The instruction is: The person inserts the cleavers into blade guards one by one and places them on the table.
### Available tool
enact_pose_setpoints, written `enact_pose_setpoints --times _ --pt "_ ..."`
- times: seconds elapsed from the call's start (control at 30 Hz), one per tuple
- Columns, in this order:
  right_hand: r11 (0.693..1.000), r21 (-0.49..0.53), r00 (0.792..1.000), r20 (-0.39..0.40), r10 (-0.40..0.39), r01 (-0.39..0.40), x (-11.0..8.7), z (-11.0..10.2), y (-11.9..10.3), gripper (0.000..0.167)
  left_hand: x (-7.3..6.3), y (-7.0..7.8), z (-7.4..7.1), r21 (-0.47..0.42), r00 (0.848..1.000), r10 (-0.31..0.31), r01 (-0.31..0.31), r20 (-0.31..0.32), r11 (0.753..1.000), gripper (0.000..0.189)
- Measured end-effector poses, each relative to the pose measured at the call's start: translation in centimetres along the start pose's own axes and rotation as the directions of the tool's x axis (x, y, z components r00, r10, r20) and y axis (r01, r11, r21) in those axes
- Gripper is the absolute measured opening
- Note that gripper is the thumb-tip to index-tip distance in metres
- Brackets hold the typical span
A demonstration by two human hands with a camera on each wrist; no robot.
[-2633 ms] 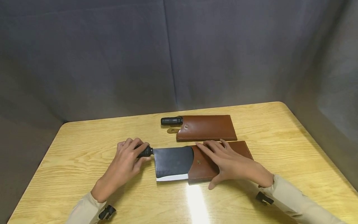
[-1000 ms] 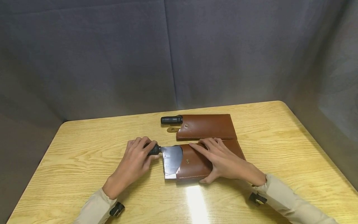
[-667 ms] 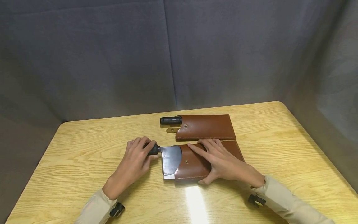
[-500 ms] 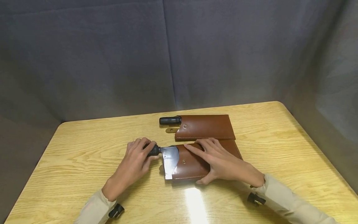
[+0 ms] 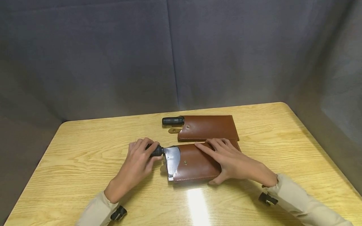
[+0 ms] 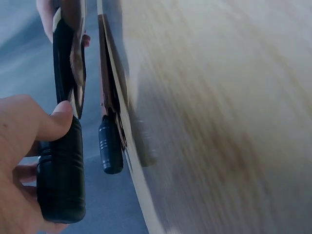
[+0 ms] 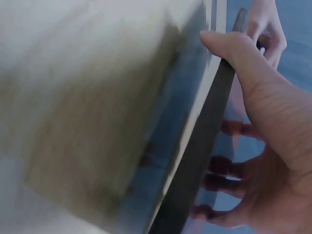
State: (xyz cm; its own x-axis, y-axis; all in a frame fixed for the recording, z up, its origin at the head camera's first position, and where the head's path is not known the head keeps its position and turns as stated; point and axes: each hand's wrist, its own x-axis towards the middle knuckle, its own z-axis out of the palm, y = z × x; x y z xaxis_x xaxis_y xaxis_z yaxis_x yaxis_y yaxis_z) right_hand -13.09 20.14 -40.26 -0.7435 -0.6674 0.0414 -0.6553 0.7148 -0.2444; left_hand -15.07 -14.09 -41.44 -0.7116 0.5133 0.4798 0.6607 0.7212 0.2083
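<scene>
My left hand (image 5: 138, 158) grips the black handle (image 6: 61, 180) of a cleaver. Only a strip of its dark blade (image 5: 172, 158) shows; the remainder lies inside a brown leather sheath (image 5: 195, 163), whose mouth faces left. My right hand (image 5: 236, 161) spans and holds that sheath, with the thumb at the near edge and spread fingers across the top toward the far edge. In the right wrist view, the sheath (image 7: 200, 146) is edge-on between thumb and fingers. In the left wrist view, the cleaver stands off the tabletop. A strap end partly peeks out below the blade.
Just behind lies a second brown sheath (image 5: 209, 127) with a black-handled cleaver (image 5: 172, 121) inside and a strap tab (image 5: 174, 130) at its mouth. Both rest on a wooden table (image 5: 93, 150). Grey cloth (image 5: 113, 62) hangs behind and at the sides.
Much less blade shows than before; it has slid deeper into the sheath. The left hand moved right with the handle, and the sheath shifted left. Lately the right hand moved slightly right along it.
</scene>
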Motion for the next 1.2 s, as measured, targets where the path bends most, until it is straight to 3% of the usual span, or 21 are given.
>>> enact_pose_setpoints --times 0.37,0.6,1.2 --pt "1.0 0.005 0.999 -0.051 -0.008 0.009 0.4 1.6 -0.7 0.123 0.0 0.4 0.1 0.132 0.999 0.019 -0.022 0.028 0.991 0.039" --pt "1.0 -0.011 0.996 -0.094 0.005 -0.006 0.4 1.7 -1.0 0.125 0.2 0.6 -0.1 0.114 1.0 -0.015 0.014 0.013 0.993 0.04" --pt "0.998 -0.061 0.988 -0.155 -0.001 -0.009 0.9 1.8 -1.3 0.127 0.8 0.5 0.6 0.095 0.999 0.008 -0.003 -0.045 0.995 0.04"
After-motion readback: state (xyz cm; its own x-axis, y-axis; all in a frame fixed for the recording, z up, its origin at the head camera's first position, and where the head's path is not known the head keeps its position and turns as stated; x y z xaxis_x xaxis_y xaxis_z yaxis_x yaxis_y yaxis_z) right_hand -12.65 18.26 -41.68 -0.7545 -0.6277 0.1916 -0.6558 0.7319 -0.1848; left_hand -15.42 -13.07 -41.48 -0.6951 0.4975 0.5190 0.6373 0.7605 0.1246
